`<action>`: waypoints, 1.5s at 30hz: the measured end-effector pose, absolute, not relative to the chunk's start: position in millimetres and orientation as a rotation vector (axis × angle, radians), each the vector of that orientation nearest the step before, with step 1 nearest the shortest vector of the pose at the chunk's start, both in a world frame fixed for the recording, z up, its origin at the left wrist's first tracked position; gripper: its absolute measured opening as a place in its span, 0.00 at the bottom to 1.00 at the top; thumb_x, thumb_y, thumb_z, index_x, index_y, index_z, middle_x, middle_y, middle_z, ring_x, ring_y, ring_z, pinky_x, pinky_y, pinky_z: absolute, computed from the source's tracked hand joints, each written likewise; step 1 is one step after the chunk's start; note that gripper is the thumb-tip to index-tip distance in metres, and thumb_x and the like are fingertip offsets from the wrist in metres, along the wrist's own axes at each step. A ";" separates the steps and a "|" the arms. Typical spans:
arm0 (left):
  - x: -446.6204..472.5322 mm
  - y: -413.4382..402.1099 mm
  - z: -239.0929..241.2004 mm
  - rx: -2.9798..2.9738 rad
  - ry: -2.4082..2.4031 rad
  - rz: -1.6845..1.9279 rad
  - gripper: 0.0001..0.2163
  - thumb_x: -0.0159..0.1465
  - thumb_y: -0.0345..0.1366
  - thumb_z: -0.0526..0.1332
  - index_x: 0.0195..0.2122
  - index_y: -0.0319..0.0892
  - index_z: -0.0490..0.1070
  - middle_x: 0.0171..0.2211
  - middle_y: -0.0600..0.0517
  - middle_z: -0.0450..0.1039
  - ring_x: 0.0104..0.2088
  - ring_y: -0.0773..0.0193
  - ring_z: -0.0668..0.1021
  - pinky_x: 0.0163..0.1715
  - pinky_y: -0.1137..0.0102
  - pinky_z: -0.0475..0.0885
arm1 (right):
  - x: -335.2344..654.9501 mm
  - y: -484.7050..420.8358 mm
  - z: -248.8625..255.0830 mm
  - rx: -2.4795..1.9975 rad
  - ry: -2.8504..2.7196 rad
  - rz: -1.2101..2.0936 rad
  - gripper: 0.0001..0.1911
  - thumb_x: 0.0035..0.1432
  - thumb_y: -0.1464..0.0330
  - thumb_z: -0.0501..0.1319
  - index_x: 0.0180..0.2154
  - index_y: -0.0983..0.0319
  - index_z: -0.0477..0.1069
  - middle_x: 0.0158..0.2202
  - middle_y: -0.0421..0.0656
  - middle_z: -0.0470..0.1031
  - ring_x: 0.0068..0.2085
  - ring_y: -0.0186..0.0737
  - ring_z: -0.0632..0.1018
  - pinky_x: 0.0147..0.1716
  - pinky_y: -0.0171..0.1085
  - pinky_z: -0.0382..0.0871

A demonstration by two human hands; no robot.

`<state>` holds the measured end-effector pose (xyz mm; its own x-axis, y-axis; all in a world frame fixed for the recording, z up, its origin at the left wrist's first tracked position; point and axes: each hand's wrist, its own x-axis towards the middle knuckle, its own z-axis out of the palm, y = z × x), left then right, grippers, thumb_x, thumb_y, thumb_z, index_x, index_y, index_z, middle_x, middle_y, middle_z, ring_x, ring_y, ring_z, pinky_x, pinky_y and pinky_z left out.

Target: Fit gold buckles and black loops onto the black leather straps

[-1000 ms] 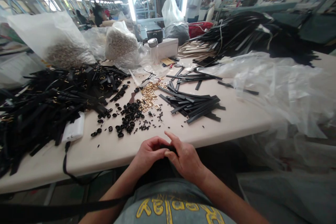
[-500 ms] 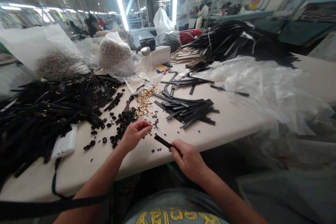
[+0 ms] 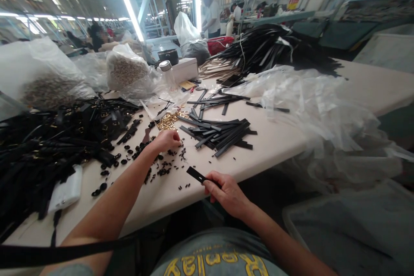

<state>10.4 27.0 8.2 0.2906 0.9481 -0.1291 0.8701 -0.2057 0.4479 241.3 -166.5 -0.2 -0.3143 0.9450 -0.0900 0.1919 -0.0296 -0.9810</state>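
Black flat strap of leather-like material [image 3: 195,174], its free end squared off and a small slit just ahead of the fingertips, sits in the person's right hand [image 3: 226,192], which pinches it between thumb and bent fingers near the front edge of the pale-topped table [image 3: 274,136]. From where I stand, its long axis slants out of that grip, leftward and a little away from the body, so the free end points to the left hand's side of the work.

That left hand [image 3: 166,140] is farther out over the tabletop, beyond the strap's tip and apart from it. Its fingers are curled in together; whether they pinch anything, I cannot tell. It is the nearer hand by far to the shiny gold-coloured metal buckles [image 3: 168,121], heaped just past its knuckles, and to the tiny black pellet-like pieces [image 3: 164,168] scattered on its near side. Right of it, well clear of its fingers, lies a loose stack of dark, narrow flat strips [image 3: 231,133].
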 end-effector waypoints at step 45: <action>37.4 -141.9 50.5 1.449 1.173 1.021 0.09 0.55 0.38 0.70 0.36 0.43 0.79 0.24 0.53 0.76 0.23 0.67 0.75 0.26 0.72 0.72 | 227.9 -179.4 -8.7 -0.917 -1.168 1.482 0.14 0.59 0.58 0.61 0.39 0.63 0.71 0.22 0.34 0.70 0.18 0.26 0.68 0.19 0.27 0.63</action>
<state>37.4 -141.9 50.5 0.1823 0.9828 0.0308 0.1661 -0.0617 0.9842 227.9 -179.4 -8.7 -0.2162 0.9762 0.0170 -0.2445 -0.0373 -0.9689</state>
